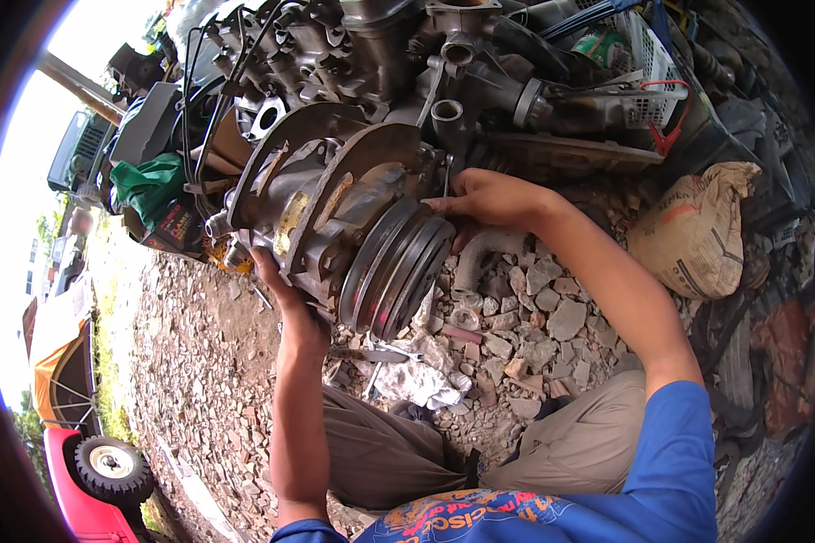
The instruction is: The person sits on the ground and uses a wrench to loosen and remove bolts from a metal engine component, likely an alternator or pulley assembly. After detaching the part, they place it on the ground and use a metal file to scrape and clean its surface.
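In front of me is a heavy, dirty metal engine part (335, 213) with broad round flanges. A dark grooved pulley (398, 271) sits on its near end. My left hand (290, 299) is closed on the lower left side of the part, its thumb up against the metal and most of its fingers hidden underneath. On the opposite side, my right hand (493, 201) curls around the edge near the pulley, its fingertips partly hidden. The part is tilted and close against a large engine block (362, 63) behind it.
Gravel and broken stones (534, 308) cover the ground, with a wrench (380, 356) and a white rag (426, 376) below the part. A curved pipe (480, 258) lies nearby. To the right stands a paper sack (697, 231); a white plastic basket (652, 72) is behind.
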Action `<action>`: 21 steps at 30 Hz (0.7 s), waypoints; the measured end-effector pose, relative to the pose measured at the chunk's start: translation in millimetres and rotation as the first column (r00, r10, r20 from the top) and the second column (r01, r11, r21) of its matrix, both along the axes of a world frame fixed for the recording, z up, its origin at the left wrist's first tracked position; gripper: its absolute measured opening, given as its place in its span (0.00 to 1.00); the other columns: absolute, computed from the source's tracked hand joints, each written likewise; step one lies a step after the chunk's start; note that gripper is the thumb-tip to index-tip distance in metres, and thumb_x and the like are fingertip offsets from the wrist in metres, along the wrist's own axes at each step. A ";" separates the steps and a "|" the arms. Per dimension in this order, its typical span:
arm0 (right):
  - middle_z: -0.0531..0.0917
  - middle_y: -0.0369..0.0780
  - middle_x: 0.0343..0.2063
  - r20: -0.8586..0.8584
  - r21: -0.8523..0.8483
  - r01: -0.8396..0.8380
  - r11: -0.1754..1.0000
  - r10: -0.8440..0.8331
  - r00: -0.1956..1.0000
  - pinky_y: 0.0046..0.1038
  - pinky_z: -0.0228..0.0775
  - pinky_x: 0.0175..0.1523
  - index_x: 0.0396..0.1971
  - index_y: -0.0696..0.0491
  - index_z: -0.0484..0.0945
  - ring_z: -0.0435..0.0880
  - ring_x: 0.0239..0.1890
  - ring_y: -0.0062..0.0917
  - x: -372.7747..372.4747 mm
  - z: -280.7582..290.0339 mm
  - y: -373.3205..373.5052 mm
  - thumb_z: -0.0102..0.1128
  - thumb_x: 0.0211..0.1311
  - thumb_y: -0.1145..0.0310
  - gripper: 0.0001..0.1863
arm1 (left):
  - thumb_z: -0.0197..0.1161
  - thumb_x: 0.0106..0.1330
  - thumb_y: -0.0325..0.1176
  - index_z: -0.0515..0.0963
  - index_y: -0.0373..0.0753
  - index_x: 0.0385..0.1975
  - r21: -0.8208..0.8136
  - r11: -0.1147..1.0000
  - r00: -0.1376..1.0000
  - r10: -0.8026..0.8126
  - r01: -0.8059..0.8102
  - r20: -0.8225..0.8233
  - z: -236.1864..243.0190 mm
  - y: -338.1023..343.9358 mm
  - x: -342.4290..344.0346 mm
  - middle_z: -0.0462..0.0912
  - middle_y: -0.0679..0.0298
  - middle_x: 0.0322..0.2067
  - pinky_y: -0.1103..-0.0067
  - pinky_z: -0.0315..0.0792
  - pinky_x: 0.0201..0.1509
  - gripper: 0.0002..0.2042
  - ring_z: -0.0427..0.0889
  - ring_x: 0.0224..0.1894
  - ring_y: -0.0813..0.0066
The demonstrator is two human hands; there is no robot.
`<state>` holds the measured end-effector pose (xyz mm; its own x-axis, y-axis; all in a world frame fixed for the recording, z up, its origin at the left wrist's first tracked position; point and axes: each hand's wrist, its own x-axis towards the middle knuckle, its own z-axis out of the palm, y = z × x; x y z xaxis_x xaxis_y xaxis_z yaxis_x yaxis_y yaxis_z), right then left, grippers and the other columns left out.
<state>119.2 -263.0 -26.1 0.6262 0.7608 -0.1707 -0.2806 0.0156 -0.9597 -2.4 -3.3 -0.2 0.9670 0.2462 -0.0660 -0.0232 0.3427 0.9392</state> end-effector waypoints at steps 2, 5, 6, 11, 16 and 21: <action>0.83 0.41 0.28 -0.045 -0.005 -0.062 0.998 0.062 0.997 0.23 0.83 0.36 0.38 0.67 0.76 0.85 0.30 0.25 3.7 -2.7 -2.5 0.54 0.70 0.59 0.21 | 0.37 0.61 0.75 0.62 0.44 0.63 -0.001 1.000 1.000 0.025 -0.025 0.003 -1.7 0.6 1.0 0.72 0.58 0.56 0.62 0.65 0.65 0.43 0.71 0.59 0.62; 0.84 0.47 0.32 0.032 -0.072 0.016 0.997 -0.014 0.999 0.28 0.82 0.35 0.38 0.67 0.76 0.86 0.30 0.30 -4.5 7.3 0.0 0.55 0.68 0.66 0.15 | 0.38 0.61 0.75 0.61 0.44 0.64 0.039 0.999 1.000 -0.020 0.021 -0.012 1.6 -0.7 -2.5 0.72 0.58 0.56 0.62 0.65 0.65 0.43 0.71 0.59 0.62; 0.83 0.50 0.31 0.335 -0.259 0.142 0.955 -0.049 0.941 0.31 0.81 0.36 0.36 0.67 0.76 0.86 0.32 0.35 -3.4 2.8 -0.4 0.55 0.65 0.69 0.13 | 0.38 0.61 0.75 0.61 0.44 0.64 0.040 0.999 1.000 -0.020 0.020 -0.015 1.3 -0.5 -2.6 0.72 0.58 0.56 0.62 0.65 0.65 0.43 0.71 0.59 0.62; 0.80 0.61 0.30 0.872 -0.428 0.707 0.563 0.049 0.488 0.40 0.77 0.43 0.39 0.66 0.77 0.82 0.40 0.50 -7.1 -2.1 3.2 0.50 0.54 0.81 0.12 | 0.39 0.62 0.73 0.64 0.42 0.62 -0.018 1.000 1.000 0.016 -0.016 -0.001 7.4 -9.1 -4.5 0.75 0.59 0.53 0.68 0.70 0.59 0.42 0.76 0.52 0.65; 0.82 0.54 0.30 0.821 -0.353 0.512 0.783 -0.002 0.570 0.34 0.78 0.41 0.42 0.65 0.76 0.85 0.34 0.43 1.8 -17.2 -12.7 0.54 0.62 0.74 0.12 | 0.39 0.62 0.73 0.64 0.42 0.62 -0.009 1.000 1.000 0.016 -0.016 -0.004 2.1 -3.7 -0.9 0.75 0.61 0.52 0.68 0.70 0.58 0.41 0.76 0.52 0.66; 0.83 0.43 0.31 0.193 -0.152 0.067 0.986 -0.036 0.981 0.26 0.80 0.37 0.42 0.67 0.75 0.86 0.29 0.27 -7.5 6.3 -8.2 0.52 0.71 0.64 0.17 | 0.39 0.62 0.73 0.63 0.44 0.63 0.006 1.000 1.000 0.006 -0.006 0.020 -1.1 -0.8 -1.4 0.73 0.60 0.54 0.66 0.68 0.61 0.41 0.73 0.55 0.65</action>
<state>111.7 -271.2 -19.8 0.6961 0.6997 -0.1607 -0.0972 -0.1299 -0.9867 -3.8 -4.1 -1.4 0.9666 0.2524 -0.0447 -0.0443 0.3365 0.9406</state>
